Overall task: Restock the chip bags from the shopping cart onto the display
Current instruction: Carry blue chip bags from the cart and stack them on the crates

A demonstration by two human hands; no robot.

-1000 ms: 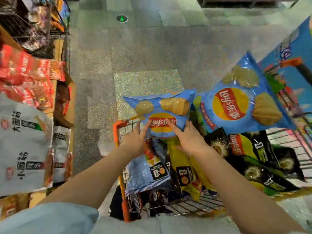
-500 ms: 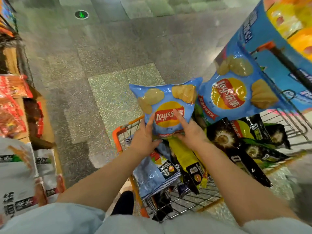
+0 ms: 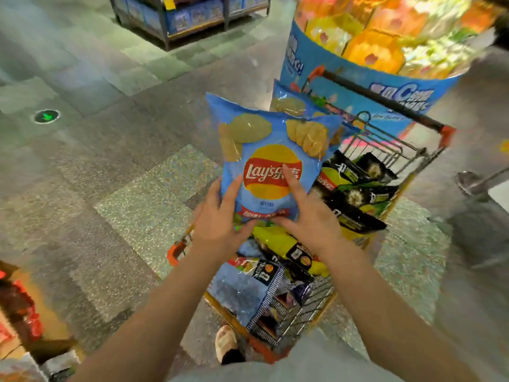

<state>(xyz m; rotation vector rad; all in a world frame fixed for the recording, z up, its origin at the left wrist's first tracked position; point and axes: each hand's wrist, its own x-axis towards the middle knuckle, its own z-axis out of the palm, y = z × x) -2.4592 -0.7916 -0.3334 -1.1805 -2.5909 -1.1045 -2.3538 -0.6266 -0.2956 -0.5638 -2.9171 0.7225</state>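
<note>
You hold the glossy light-blue chip bag (image 3: 264,166) upright above the orange-framed wire shopping cart (image 3: 396,161), left hand (image 3: 220,219) and right hand (image 3: 311,216) both gripping its lower edge; mid-transfer, probably bound next for the round blue cardboard display (image 3: 344,70) beyond.

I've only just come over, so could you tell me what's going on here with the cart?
A person is holding a light blue Lay's chip bag upright above the shopping cart, with the left hand and the right hand gripping its lower part from either side. The cart holds more bags, black, yellow and blue. A round blue display heaped with orange and yellow packs stands just beyond the cart; the bag is not on it yet.
</note>
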